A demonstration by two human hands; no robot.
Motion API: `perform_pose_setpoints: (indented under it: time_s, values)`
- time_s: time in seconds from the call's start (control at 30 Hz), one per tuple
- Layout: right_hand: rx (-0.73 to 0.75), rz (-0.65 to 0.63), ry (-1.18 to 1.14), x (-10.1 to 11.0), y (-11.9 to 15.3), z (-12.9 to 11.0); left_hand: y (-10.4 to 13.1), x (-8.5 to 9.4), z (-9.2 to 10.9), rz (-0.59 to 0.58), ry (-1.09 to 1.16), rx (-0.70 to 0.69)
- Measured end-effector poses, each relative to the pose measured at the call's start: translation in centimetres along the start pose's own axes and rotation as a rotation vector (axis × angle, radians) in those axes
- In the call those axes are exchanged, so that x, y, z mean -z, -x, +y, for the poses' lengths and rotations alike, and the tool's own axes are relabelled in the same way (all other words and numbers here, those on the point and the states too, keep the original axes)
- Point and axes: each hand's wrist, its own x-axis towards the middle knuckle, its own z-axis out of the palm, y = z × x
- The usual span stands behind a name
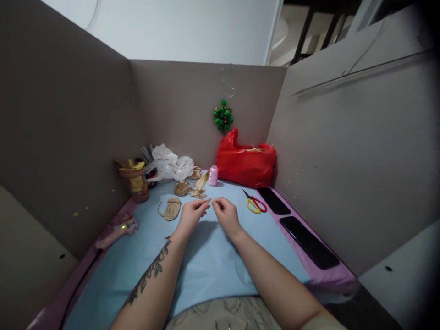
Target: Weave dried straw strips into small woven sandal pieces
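My left hand (193, 213) is closed in a pinch on a small tan piece (209, 200) whose tip shows at the fingertips. Close beside it on the right, my right hand (225, 213) also has its fingers pinched together; what they hold, if anything, is too small to make out. Both hands are over the blue cloth (220, 275). To the left of my left hand lies a flat woven oval piece (172, 208) with a thin cord. A small woven basket (182, 188) and tan scraps (199, 192) lie just beyond the hands.
Scissors (254, 202) and two black phones (309, 242) lie on the right. A red bag (245, 162), pink thread spool (213, 175) and white plastic bag (170, 165) stand at the back. On the left are a glue gun (117, 233) and a jar (138, 185). Grey panels surround the table.
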Motion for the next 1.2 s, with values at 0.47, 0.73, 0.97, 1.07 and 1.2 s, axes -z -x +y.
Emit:
perform_pose_setpoints:
  time_s: [0.47,0.73,0.97,1.07,1.2]
  values:
    - [0.053,-0.074,-0.009,-0.2,0.3,-0.1,0.2,0.2,0.3,0.031,-0.144,-0.136]
    - [0.012,-0.143,-0.088,0.5,-1.2,2.2,0.4,0.8,0.7,-0.068,-0.172,-0.178]
    - [-0.091,-0.265,-0.221,0.9,-1.6,2.7,0.8,0.3,0.0,-0.282,-0.45,-0.324]
    - [-0.031,-0.297,-0.181,0.8,-1.3,2.1,0.8,0.1,-0.5,-0.322,-0.553,-0.308]
    - [0.142,-0.21,-0.039,0.7,-0.7,1.1,0.5,0.1,-0.9,-0.207,-0.595,-0.187]
